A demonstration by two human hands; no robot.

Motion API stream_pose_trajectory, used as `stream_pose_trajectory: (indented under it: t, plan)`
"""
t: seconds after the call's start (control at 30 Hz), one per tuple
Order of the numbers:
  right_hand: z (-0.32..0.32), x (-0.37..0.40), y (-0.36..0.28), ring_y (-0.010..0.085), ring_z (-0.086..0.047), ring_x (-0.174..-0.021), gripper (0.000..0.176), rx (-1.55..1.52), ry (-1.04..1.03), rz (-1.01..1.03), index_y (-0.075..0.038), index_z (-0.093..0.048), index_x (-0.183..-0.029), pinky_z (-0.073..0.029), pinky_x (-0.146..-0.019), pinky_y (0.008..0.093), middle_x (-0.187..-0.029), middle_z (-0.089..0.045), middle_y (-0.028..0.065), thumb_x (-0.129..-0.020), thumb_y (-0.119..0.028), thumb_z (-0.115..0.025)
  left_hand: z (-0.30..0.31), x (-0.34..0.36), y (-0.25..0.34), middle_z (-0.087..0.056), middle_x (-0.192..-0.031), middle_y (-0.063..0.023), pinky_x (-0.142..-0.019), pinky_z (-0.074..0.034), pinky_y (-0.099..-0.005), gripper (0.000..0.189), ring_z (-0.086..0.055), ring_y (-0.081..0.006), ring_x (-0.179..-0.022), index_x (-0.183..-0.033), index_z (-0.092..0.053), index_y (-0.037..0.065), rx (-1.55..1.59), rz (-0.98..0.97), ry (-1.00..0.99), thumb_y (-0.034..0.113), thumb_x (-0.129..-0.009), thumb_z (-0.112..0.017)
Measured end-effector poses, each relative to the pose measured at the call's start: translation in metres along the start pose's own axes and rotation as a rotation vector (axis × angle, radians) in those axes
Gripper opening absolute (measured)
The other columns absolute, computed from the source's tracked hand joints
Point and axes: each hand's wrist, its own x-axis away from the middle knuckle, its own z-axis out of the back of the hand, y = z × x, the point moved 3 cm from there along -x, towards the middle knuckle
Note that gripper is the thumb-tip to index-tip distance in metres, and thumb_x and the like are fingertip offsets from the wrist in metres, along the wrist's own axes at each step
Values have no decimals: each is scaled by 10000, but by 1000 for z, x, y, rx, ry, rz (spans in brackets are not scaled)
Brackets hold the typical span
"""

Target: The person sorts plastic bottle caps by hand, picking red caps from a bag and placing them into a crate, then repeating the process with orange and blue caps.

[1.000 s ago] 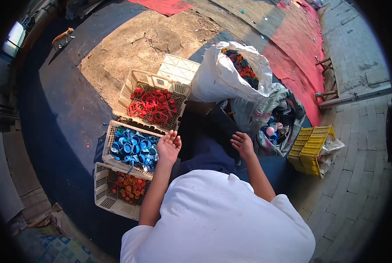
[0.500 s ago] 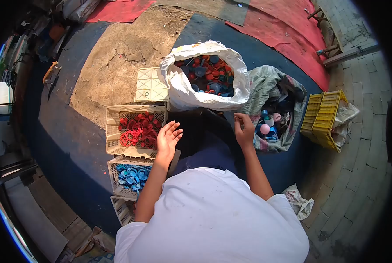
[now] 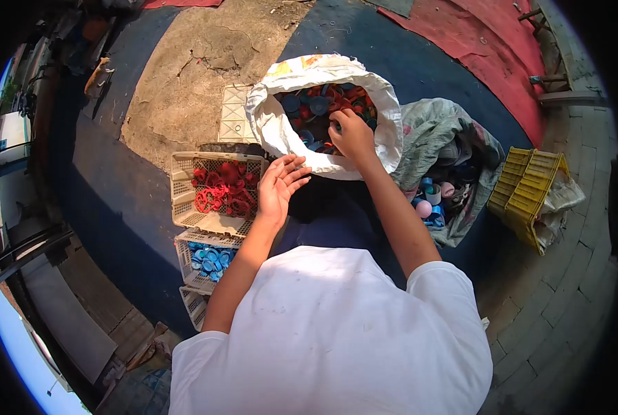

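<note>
A white woven sack stands open in front of me, holding many red, orange and dark blue plastic pieces. My right hand reaches over its near rim into the opening, with the fingers curled down at the pieces; what they hold, if anything, is hidden. Just outside the sack's near left rim is my left hand, palm up, fingers apart and nothing in it. Left of that hand sits a cream crate of red plastic pieces.
Below it is a crate of blue pieces. A grey-green sack of mixed plastic items stands at the right, beside yellow crates. A cat is at the far left, and red sheeting lies at the back right.
My right hand has moved forward and left from beside the grey-green sack into the white sack's opening. My left hand has shifted slightly toward the white sack's rim. The view has turned a little.
</note>
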Motion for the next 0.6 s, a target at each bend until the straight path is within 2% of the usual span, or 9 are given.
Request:
stream_pose_trajectory:
  t: [0.1, 0.2, 0.3, 0.4, 0.47, 0.5, 0.6]
  plan:
    - [-40, -35, 17, 298, -693, -963, 231, 215, -219, -221, -128, -735, -1052, -574, -802, 448, -1043, -688, 79, -840, -72, -662, 3, -5, -4, -630, -1306, -184, -974, -557, -422, 429, -665, -303, -1161, -1368, -498, -1, -80, 17, 19, 280, -1058, -407]
    - [-75, -45, 40, 298, -671, -1060, 236, 212, -51, 48, -162, -755, -1030, -581, -840, 438, -1144, -661, 72, -835, -59, -670, 1, -4, 1, -633, -1301, -179, -913, -580, -389, 421, -674, -282, -1145, -1385, -491, 4, -150, 39, 6, 260, -1063, -399]
    - [-88, -48, 54, 288, -655, -1107, 196, 305, -187, 28, -183, -770, -1021, -587, -865, 420, -1206, -631, 77, -855, -107, -700, -2, -8, 10, -629, -1315, -195, -861, -597, -362, 420, -683, -278, -1143, -1382, -493, -6, -194, 54, -46, 255, -1064, -407]
    - [-85, -48, 55, 293, -663, -1093, 231, 276, -163, -15, -193, -768, -1058, -578, -874, 443, -1229, -632, 51, -841, -123, -734, -8, -11, 19, -620, -1337, -217, -831, -607, -350, 410, -692, -284, -1139, -1369, -501, -20, -250, 68, -101, 238, -1060, -425]
    - [-76, -44, 51, 308, -679, -1032, 189, 171, -137, -96, -153, -771, -1034, -568, -850, 455, -1174, -644, 72, -845, -166, -761, -13, -15, 24, -613, -1351, -229, -819, -611, -348, 399, -698, -293, -1134, -1359, -507, -30, -342, 102, -141, 222, -1057, -435]
    - [-65, -44, 43, 313, -682, -1009, 183, 111, -137, -152, -140, -771, -1026, -564, -838, 456, -1158, -647, 84, -846, -176, -767, -13, -16, 25, -631, -1340, -187, -898, -581, -351, 375, -676, -265, -1177, -1337, -544, -5, -296, 117, -163, 230, -1050, -488]
    - [-32, -31, 26, 308, -695, -934, 211, -12, -128, -287, -100, -758, -1018, -562, -811, 430, -1116, -648, 123, -854, -232, -776, -26, -22, 25, -578, -1403, -221, -983, -560, -399, 375, -627, -328, -1260, -1355, -508, -26, -225, -29, -171, 185, -1054, -436]
